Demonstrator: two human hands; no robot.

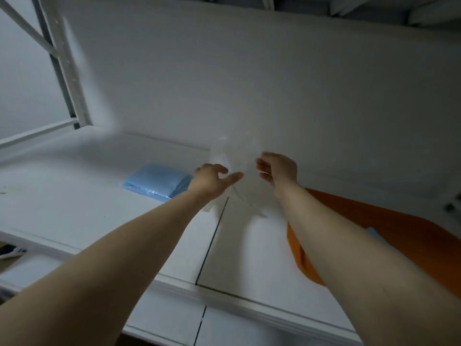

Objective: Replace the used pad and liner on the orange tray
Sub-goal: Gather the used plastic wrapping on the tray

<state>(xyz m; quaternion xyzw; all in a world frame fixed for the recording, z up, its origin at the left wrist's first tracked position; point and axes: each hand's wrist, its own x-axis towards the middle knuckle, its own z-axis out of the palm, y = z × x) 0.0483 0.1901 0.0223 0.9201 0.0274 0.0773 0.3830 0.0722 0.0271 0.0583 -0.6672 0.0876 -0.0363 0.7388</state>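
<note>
Grip: left hand (pixel 212 179), right hand (pixel 278 169) both pinch thin clear filmy liner (pixel 240 156), near rounded orange tray (pixel 379 221)

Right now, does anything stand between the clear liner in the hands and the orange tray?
No object does. The left hand and right hand hold the liner above the counter, left of the orange tray. Only the right forearm crosses over the tray. A blue patch shows inside it, unclear what.

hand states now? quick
Left hand: pinching the thin clear plastic liner sheet.
Right hand: gripping the same sheet.
</note>
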